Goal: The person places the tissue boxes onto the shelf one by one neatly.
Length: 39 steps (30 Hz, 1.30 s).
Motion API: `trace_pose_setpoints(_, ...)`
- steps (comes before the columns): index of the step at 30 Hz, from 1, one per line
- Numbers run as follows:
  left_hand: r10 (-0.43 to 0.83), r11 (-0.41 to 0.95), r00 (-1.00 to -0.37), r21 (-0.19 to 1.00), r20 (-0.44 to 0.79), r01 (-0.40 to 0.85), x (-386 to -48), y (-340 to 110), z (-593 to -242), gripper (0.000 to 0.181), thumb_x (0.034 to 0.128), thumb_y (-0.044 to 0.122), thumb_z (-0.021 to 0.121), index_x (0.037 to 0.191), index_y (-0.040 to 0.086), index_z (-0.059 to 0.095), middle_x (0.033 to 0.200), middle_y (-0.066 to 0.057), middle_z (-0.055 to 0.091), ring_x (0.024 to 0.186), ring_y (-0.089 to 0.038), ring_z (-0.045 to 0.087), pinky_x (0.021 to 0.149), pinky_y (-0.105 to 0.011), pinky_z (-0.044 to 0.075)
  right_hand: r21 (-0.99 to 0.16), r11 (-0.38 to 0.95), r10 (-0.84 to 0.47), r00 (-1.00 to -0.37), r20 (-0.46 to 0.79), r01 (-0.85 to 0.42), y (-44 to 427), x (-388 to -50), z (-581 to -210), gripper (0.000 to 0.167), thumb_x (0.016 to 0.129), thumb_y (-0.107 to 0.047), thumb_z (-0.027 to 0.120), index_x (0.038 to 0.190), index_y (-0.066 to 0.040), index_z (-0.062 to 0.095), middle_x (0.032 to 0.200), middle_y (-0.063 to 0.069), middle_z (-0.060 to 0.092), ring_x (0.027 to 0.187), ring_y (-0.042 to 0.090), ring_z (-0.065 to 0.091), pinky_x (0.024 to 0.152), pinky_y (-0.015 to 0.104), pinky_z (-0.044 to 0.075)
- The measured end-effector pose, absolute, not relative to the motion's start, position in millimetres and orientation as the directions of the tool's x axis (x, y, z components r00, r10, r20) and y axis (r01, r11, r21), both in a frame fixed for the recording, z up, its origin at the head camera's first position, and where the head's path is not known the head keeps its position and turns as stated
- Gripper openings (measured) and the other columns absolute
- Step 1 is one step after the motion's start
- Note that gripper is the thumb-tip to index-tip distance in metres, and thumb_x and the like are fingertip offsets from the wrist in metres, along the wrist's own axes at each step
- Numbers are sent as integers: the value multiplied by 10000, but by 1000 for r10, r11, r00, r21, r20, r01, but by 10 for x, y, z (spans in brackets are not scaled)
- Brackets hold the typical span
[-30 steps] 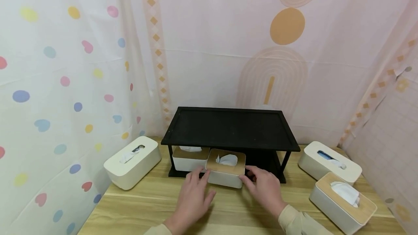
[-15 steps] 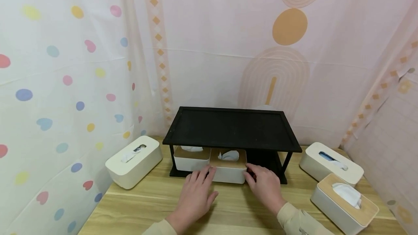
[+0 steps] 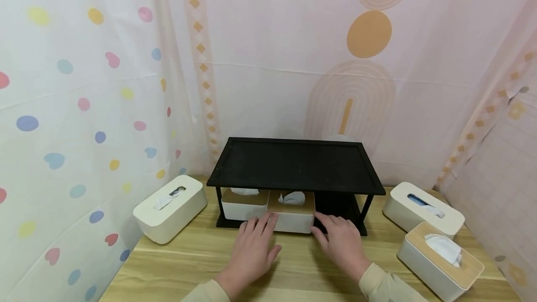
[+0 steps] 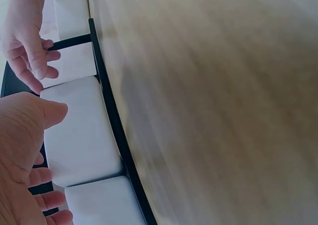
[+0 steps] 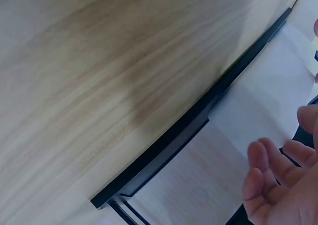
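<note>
In the head view a tissue box with a wooden lid [image 3: 284, 222] sits inside the black shelf's [image 3: 295, 164] lower level, beside a similar box [image 3: 242, 211] on its left. The left hand [image 3: 251, 250] has its extended fingertips at the front left top edge of the first box, thumb apart. At that box's front right corner are the fingertips of the right hand [image 3: 341, 243]. The left wrist view shows both hands near the white box front [image 4: 82, 135]. In the right wrist view the right hand's [image 5: 283, 190] fingers are loosely bent near the box front [image 5: 258, 103].
A cream tissue box [image 3: 168, 213] stands left of the shelf on the wooden table [image 3: 176, 269]. On the right are another cream box [image 3: 419, 213] and a wooden-lidded box [image 3: 436, 264], close together. Patterned curtains [image 3: 268, 83] hang behind and at the sides.
The box between the hands has slid back and straightened in the shelf, beside the left box. Both hands have stayed at its front, moving slightly with it.
</note>
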State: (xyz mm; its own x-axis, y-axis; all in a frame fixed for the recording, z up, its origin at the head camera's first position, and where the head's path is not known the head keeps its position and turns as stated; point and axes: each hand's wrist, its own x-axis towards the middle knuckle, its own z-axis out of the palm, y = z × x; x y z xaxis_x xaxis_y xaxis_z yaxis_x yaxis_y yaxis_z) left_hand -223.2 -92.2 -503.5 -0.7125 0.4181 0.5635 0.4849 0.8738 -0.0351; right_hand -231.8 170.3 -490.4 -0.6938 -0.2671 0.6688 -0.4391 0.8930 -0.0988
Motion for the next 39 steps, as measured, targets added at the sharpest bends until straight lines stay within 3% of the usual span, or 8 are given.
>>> trace_pose_setpoints(6, 406, 879, -738, -9, 538, 477, -2298, -892, -5033, 778, 891, 478, 854, 1516, 114, 568, 1498, -90, 616, 1206, -323, 599, 982, -505, 528, -150, 906, -268, -812, 519, -395, 1714, -2309, -4864, 514, 940, -365, 832, 1389, -161, 690, 1058, 69, 818, 887, 249, 767, 786, 448, 618)
trace_pose_setpoints(10, 395, 885, -757, 5, 520, 465, -2341, -872, -5022, 776, 901, 484, 846, 1521, 117, 556, 1498, -93, 608, 1216, -335, 601, 982, -517, 531, -162, 910, -274, -847, 455, -381, 1712, -2313, -4832, 571, 954, -365, 818, 1454, -161, 634, 1074, 91, 813, 881, 254, 765, 767, 431, 614)
trace_pose_setpoints(21, 382, 891, -784, 30, 489, 452, -2394, -839, -5021, 806, 899, 487, 849, 1534, 92, 547, 1512, -106, 605, 1215, -343, 596, 1007, -525, 523, -226, 900, -279, -892, 355, -372, 1715, -2374, -4839, 653, 948, -339, 830, 1519, -143, 581, 1014, 100, 804, 749, 200, 724, 642, 375, 577)
trace_pose_setpoints(39, 378, 886, -782, 51, 495, 461, -2375, -833, -5021, 806, 885, 447, 871, 1511, 53, 553, 1527, -136, 581, 1180, -342, 588, 942, -518, 535, -250, 891, -281, -892, 354, -380, 1734, -2367, -4860, 701, 938, -334, 843, 1546, -139, 553, 1017, 112, 800, 649, 151, 667, 553, 307, 510)
